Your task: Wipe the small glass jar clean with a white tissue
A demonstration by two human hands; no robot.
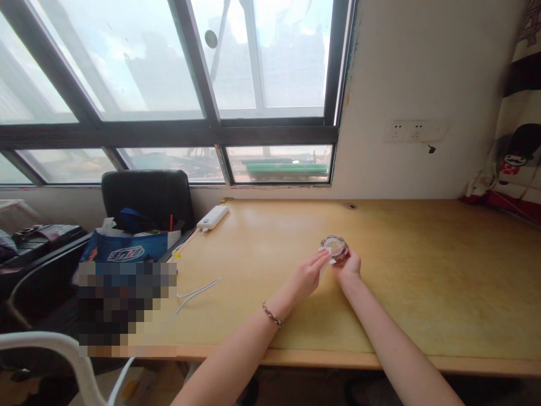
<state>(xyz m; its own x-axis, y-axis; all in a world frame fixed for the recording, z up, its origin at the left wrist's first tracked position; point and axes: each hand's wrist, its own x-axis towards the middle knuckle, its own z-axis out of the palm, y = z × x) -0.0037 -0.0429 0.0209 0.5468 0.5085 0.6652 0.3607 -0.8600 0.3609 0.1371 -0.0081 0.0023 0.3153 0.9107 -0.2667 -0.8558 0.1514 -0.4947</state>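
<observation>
Above the middle of the table, a small round vessel of clear glass (333, 246) shows its circular rim; whether it is a cup or a dish I cannot tell. My right hand (350, 266) is closed around its lower right side. On the left side of the glass, my left hand (310, 272) presses a folded white tissue (329, 256) against the rim. The fingers of that hand are held together over the tissue and hide part of it. A braided bracelet (273, 314) circles my left wrist.
A white power bank (213, 217) with a cable lies at the table's left back edge. A loose white cable (198, 288) crosses the left side. Beyond stand a black chair (147, 189) and a blue bag (131, 248). The wooden table (443, 282) extends rightward to a patterned curtain (522, 152).
</observation>
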